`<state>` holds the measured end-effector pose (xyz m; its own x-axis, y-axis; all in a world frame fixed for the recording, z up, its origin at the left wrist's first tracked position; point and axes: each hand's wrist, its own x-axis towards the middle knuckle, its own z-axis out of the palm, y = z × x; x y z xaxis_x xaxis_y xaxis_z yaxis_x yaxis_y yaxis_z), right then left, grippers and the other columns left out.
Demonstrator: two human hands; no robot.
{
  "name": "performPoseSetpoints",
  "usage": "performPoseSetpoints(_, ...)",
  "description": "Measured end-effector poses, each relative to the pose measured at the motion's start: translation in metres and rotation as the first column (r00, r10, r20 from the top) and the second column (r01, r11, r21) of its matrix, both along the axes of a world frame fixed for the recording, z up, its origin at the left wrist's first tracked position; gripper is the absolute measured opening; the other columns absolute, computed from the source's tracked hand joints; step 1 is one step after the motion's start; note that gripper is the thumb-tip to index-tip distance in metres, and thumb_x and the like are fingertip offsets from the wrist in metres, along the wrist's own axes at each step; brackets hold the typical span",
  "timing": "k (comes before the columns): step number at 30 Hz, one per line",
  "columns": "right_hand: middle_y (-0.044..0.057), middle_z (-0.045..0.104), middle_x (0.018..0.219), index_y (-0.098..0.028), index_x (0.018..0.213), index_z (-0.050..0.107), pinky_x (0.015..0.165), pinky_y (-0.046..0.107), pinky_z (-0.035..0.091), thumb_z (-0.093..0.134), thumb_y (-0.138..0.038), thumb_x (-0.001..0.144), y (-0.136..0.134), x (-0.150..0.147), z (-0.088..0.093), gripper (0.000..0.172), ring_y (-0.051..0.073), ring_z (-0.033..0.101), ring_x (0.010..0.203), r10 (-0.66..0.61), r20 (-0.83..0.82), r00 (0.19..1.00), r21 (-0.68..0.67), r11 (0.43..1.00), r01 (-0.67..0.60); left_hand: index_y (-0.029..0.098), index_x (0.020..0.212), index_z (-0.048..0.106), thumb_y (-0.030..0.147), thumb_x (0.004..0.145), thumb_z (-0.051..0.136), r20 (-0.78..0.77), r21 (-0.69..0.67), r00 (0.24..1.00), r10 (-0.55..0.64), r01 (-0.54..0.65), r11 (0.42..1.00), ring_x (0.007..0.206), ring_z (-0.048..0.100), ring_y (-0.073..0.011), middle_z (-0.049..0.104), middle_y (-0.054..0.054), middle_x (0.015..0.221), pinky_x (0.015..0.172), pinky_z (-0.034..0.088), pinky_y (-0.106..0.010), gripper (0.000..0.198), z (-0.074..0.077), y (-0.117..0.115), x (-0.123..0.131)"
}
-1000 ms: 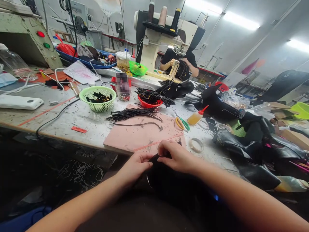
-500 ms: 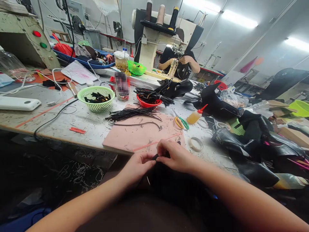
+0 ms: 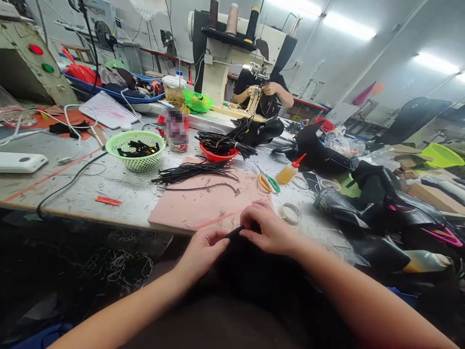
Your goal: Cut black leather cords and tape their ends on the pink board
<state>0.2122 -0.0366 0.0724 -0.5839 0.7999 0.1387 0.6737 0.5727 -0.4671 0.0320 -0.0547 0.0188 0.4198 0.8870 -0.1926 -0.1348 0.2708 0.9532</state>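
My left hand (image 3: 206, 249) is closed, thumb and fingers pinching the edge of a soft black piece of material (image 3: 235, 234). A short way to the right, my right hand (image 3: 268, 231) pinches the same edge. The piece hangs below my hands and blends into the dark over my lap, so its full shape is hidden. Just beyond my fingers lies a pink board (image 3: 181, 208) at the table's front edge. On it rest a bundle of thin black cords (image 3: 196, 172) and one loose black strip (image 3: 210, 186).
Scissors (image 3: 268, 182), a glue bottle (image 3: 288, 169) and a tape roll (image 3: 290, 213) lie right of the board. A green basket (image 3: 135, 160) and red bowl (image 3: 218, 154) hold black pieces. Black leather boots (image 3: 348, 218) heap at right. Another person (image 3: 278, 92) works behind a sewing machine (image 3: 218, 72).
My hands have moved slightly apart along the black edge, so more of it shows between them. The view has shifted a little, moving the table things left.
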Motion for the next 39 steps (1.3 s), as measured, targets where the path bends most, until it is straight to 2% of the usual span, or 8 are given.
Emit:
performPoseSetpoints(6,-0.001,0.055,0.069,-0.020,0.073,0.043,0.081,0.039,0.031,0.056,-0.014,0.074,0.002,0.002,-0.003,0.014,0.016,0.049,0.071,-0.027,-0.021,0.999,-0.033,0.999,0.026,0.018,0.087,0.070,0.029,0.068,0.063,0.048,-0.013,0.995,-0.090,0.090,0.996,0.078,0.061,-0.0204,0.070,-0.004,0.089,0.069,0.044,-0.028,0.023,0.001,0.001,-0.002)
performPoseSetpoints(10,-0.001,0.056,0.069,-0.020,0.074,0.043,0.083,0.040,0.031,0.056,-0.014,0.073,0.003,0.000,-0.008,0.014,0.016,0.049,0.071,-0.043,-0.045,0.998,-0.042,0.998,0.041,0.017,0.087,0.068,0.028,0.067,0.062,0.050,-0.019,0.992,-0.114,0.115,0.993,0.077,0.058,-0.0189,0.069,-0.003,0.087,0.068,0.043,-0.027,0.023,0.004,0.001,-0.001)
performPoseSetpoints(15,-0.002,0.056,0.067,-0.020,0.074,0.045,0.088,0.041,0.028,0.055,-0.012,0.072,0.000,-0.005,-0.010,0.013,0.014,0.050,0.067,-0.026,-0.066,0.998,0.004,1.000,0.027,0.015,0.068,0.059,0.029,0.061,0.065,-0.153,0.149,0.983,-0.105,0.128,0.981,0.063,0.049,-0.0136,0.056,0.002,0.064,0.059,0.038,-0.024,0.017,0.000,0.013,0.004)
performPoseSetpoints(18,-0.002,0.057,0.070,-0.020,0.080,0.050,0.094,0.044,0.022,0.057,-0.015,0.070,-0.002,-0.003,-0.005,0.013,0.016,0.051,0.075,-0.010,0.016,1.000,0.070,0.997,0.009,0.016,0.059,0.051,0.032,0.061,0.065,-0.266,0.195,0.957,-0.113,0.169,0.966,0.057,0.043,-0.0114,0.046,0.005,0.056,0.053,0.034,-0.023,0.021,-0.003,0.021,0.005)
performPoseSetpoints(20,0.000,0.057,0.075,-0.020,0.081,0.053,0.096,0.047,0.018,0.059,-0.019,0.068,-0.002,0.003,0.000,0.014,0.019,0.050,0.082,-0.023,0.107,0.994,0.128,0.992,0.010,0.016,0.059,0.052,0.033,0.062,0.063,-0.322,0.192,0.939,-0.124,0.193,0.962,0.056,0.044,-0.0117,0.047,0.005,0.055,0.052,0.034,-0.023,0.021,-0.002,0.025,0.005)
performPoseSetpoints(26,0.004,0.053,0.086,-0.020,0.080,0.057,0.096,0.047,0.018,0.057,-0.023,0.072,0.005,0.016,0.006,0.009,0.019,0.048,0.088,-0.021,0.215,0.976,0.168,0.986,-0.016,0.016,0.085,0.066,0.028,0.070,0.057,-0.366,0.234,0.900,-0.237,0.335,0.913,0.082,0.057,-0.0211,0.067,-0.002,0.082,0.073,0.043,-0.028,0.021,0.001,0.028,0.001)
performPoseSetpoints(36,0.002,0.056,0.079,-0.018,0.072,0.056,0.095,0.045,0.020,0.058,-0.022,0.072,0.011,0.010,0.007,0.005,0.018,0.047,0.082,-0.002,0.296,0.955,0.106,0.994,-0.030,0.016,0.101,0.062,0.026,0.071,0.054,-0.297,0.208,0.898,-0.323,0.391,0.896,0.099,0.054,-0.0242,0.066,-0.005,0.102,0.089,0.038,-0.034,0.032,0.003,0.030,0.004)
performPoseSetpoints(39,0.002,0.056,0.075,-0.018,0.072,0.055,0.093,0.043,0.023,0.057,-0.022,0.073,0.012,0.007,0.007,0.004,0.018,0.048,0.080,-0.009,0.315,0.949,0.096,0.995,-0.023,0.017,0.099,0.059,0.023,0.068,0.054,-0.316,0.201,0.899,-0.302,0.375,0.905,0.097,0.053,-0.0225,0.063,-0.004,0.102,0.087,0.037,-0.033,0.032,0.002,0.032,0.006)
